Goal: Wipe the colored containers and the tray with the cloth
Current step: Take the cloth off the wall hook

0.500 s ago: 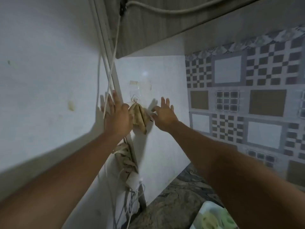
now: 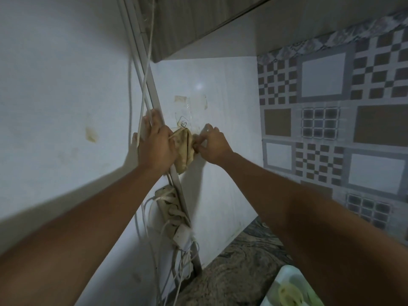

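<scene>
A beige cloth (image 2: 183,149) hangs folded from a clear stick-on hook (image 2: 183,123) on the white wall. My left hand (image 2: 154,146) lies over the cloth's left side, its fingers stretched straight up along the wall; the thumb is hidden. My right hand (image 2: 212,144) pinches the cloth's right edge between thumb and curled fingers. A corner of a pale green tray (image 2: 284,281) shows at the bottom right, partly behind my right forearm, with something yellowish in it. No colored containers are in view.
A white power strip (image 2: 170,206) with several plugs and loose cables (image 2: 176,261) hangs below the cloth. A cable duct (image 2: 152,89) runs up the wall. A cabinet (image 2: 198,25) overhangs above. Patterned tiles (image 2: 331,129) cover the right wall above a dark marbled counter (image 2: 231,272).
Both hands have closed in on the cloth. The right hand went from spread beside it to pinching its edge, and the left hand slid right over its left side.
</scene>
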Available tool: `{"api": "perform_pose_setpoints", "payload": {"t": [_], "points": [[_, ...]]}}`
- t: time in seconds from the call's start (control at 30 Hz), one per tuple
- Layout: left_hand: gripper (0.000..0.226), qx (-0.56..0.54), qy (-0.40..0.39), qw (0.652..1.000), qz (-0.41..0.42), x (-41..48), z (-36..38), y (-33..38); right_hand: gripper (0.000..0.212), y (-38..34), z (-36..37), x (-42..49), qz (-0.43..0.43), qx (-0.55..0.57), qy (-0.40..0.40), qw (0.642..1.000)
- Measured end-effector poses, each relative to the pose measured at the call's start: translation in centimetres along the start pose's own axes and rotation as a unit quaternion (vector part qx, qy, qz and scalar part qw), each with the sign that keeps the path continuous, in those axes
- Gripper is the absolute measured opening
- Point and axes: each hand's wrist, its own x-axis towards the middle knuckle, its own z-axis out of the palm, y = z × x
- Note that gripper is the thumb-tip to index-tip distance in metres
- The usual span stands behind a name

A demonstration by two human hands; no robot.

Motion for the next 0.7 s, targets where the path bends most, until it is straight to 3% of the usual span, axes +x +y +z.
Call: {"api": "perform_pose_setpoints", "payload": {"t": [0.23, 0.43, 0.57, 0.7], "points": [[0.008, -0.076, 0.075, 0.994, -0.019, 1.1, -2.0, 0.2, 0.019, -1.0, -2.9, -0.6, 0.021, 0.115, 0.096, 0.989], [0.01, -0.124, 0.092, 0.988, -0.024, 0.9, -2.9, 0.9, 0.016, -1.4, -5.3, -2.4, -0.036, 0.056, 0.036, 0.997], [0.013, -0.206, 0.027, 0.978, -0.031, -0.3, -3.6, 1.5, 0.023, -1.4, -7.4, -4.3, -0.038, 0.039, 0.001, 0.999], [0.032, -0.256, -0.062, 0.964, 0.018, -2.3, -3.9, 2.5, 0.009, -1.7, -10.6, -6.1, -0.024, 0.051, -0.026, 0.998]]}}
